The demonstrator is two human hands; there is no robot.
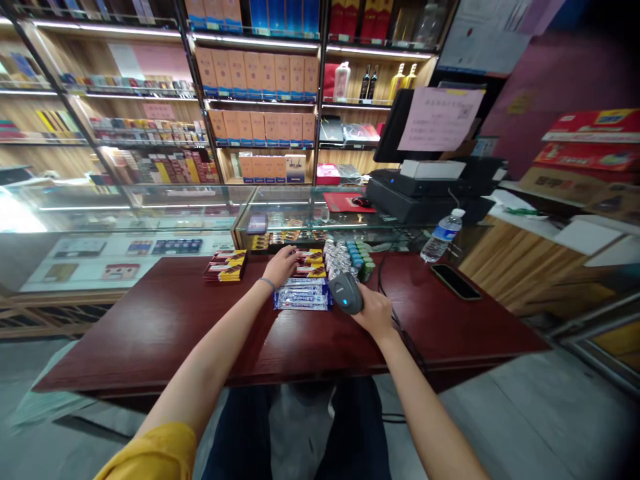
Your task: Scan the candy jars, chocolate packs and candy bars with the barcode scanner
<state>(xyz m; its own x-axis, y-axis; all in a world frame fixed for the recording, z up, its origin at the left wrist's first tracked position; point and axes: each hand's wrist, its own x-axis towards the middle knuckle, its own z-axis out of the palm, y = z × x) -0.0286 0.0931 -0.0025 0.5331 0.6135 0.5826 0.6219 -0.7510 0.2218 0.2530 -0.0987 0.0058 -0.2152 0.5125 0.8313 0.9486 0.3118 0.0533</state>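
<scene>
My right hand (376,310) is closed round the handle of a dark grey barcode scanner (346,293), which has a small blue light on its head. The fingers of my left hand (281,267) stretch out over the left end of red-and-yellow snack packs (313,270), at least touching or just above them. Blue-and-white wrapped bars (301,297) lie in front of these packs. To their right stand rows of small silver-white wrapped items (339,257) and blue and green ones (363,257). Another stack of red-and-yellow packs (226,266) sits farther left.
A water bottle (443,235) and a phone (456,281) are at the right of the dark red table (190,327). A black cable (383,277) runs beside my right hand. Behind stand a glass counter (195,213), a till monitor (393,127) and stocked shelves.
</scene>
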